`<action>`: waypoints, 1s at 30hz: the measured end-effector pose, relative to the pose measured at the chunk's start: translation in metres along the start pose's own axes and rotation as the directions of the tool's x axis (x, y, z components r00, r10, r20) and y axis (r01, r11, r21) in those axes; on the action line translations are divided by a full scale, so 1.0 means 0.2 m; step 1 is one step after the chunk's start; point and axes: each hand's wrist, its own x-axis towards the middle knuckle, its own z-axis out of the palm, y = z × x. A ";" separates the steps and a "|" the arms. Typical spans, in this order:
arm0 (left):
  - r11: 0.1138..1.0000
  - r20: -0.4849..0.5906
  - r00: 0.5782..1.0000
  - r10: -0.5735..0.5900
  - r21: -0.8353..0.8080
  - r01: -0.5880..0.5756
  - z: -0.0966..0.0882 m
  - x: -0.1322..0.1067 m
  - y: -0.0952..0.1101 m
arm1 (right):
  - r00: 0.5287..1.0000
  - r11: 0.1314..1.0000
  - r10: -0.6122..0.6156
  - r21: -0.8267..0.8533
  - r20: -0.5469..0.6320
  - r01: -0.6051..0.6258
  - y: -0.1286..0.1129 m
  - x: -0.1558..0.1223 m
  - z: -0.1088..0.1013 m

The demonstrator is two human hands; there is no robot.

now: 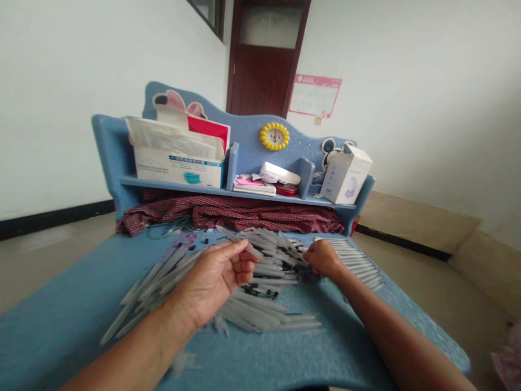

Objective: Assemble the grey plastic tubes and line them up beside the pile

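My left hand (215, 279) is raised palm-up over a blue desk (73, 315), its fingers pinched on one grey pen barrel (240, 240) that sticks out up and to the left. My right hand (323, 258) rests knuckles-up on a loose heap of grey pen barrels (264, 293); its fingers are curled down into the heap and what they hold is hidden. A tidy row of barrels (360, 263) lies side by side just right of that hand. More loose barrels (150, 282) fan out to the left of my left hand.
A red checked cloth (228, 214) lies bunched under the desk's blue shelf (244, 193). The shelf carries a box of face masks (179, 168), papers, a red tin (287, 189), a white carton (345, 174) and a yellow clock (274, 136). Behind are white walls and a brown door (260, 76).
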 end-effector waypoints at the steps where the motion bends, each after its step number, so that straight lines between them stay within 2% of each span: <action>1: 1.000 -0.001 1.000 -0.001 -0.001 0.001 0.00 0.00 0.00 | 1.000 1.000 -0.004 0.004 0.007 0.004 0.00 0.00 0.00; 8: 1.000 -0.003 1.000 -0.003 0.004 0.003 0.00 0.00 0.00 | 0.997 0.996 -0.053 -0.073 -0.058 0.048 0.00 0.00 -0.02; 17: 1.000 0.007 1.000 -0.013 0.017 0.013 0.00 0.00 -0.01 | 0.993 0.983 -0.119 -0.137 0.007 0.119 -0.03 -0.03 -0.03; 23: 1.000 0.013 1.000 -0.013 0.020 0.013 -0.01 0.00 -0.01 | 0.977 0.971 -0.182 -0.176 -0.111 0.161 -0.06 -0.11 -0.09; 26: 0.999 0.013 1.000 -0.011 0.033 0.010 -0.01 0.00 -0.01 | 0.957 0.961 -0.260 -0.131 -0.127 0.243 -0.09 -0.18 -0.13; 30: 0.999 0.014 1.000 -0.013 0.038 0.013 -0.01 0.00 -0.02 | 0.908 0.906 -0.407 0.079 -0.097 0.415 -0.12 -0.23 -0.12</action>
